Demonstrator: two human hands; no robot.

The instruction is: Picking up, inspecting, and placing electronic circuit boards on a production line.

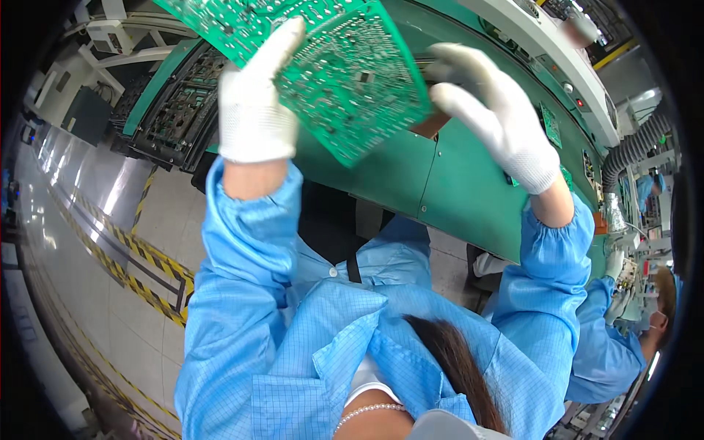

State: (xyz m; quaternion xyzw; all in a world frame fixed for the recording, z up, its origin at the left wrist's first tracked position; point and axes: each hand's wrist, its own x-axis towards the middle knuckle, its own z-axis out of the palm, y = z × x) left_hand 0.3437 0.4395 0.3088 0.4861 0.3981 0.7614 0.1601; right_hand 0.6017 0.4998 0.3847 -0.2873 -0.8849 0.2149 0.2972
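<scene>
A green circuit board [359,88] is held up and tilted above the bench, its face dotted with many small solder points. My left hand [257,99], in a white knit glove, grips it with the thumb across the face; the other fingers are hidden behind. A second green section [227,26] extends to the upper left, cut off by the frame's top; I cannot tell if it is joined or separate. My right hand [499,117], gloved too, is beside the board's right edge with thumb and fingers apart, holding nothing visible.
The green bench [469,191] spans the front. A rack-like fixture with boards [180,103] stands at left. Smaller green boards [550,125] lie on the right, below a pale machine housing [543,59]. A ribbed hose [638,147] and a co-worker in blue [605,352] are farther right.
</scene>
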